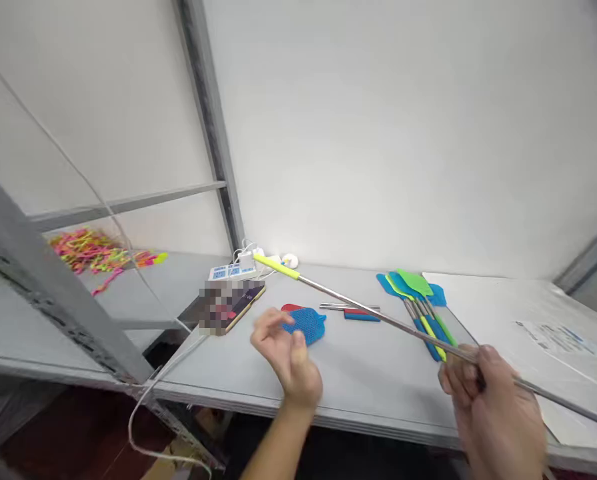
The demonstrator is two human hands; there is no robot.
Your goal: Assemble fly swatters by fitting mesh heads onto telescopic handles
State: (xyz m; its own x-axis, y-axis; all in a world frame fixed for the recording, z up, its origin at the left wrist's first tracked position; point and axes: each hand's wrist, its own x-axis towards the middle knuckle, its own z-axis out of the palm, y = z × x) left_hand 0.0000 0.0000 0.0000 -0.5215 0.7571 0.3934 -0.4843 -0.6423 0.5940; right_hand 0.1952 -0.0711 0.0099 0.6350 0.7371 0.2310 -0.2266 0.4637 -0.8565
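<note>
My right hand (498,407) is closed around the thin metal shaft of an extended telescopic fly swatter (358,309). Its yellow-green grip (277,266) points up to the left, and the other end runs out of view at the right. My left hand (288,360) holds nothing; its fingers are loosely bent and the thumb stands apart. Just behind it on the shelf lies a blue swatter head (308,325), partly over a red one (291,308). Retracted shafts with red and blue grips (362,315) lie beside them. Several collapsed fly swatters (428,317) form a pile near my right hand.
A phone (245,303) rests near a white power strip (233,271) with plugs and cables. A white cable (153,393) hangs over the shelf's front edge. Colourful stringy pieces (93,252) lie at left behind a metal post (53,267). White packaging (543,333) covers the right side.
</note>
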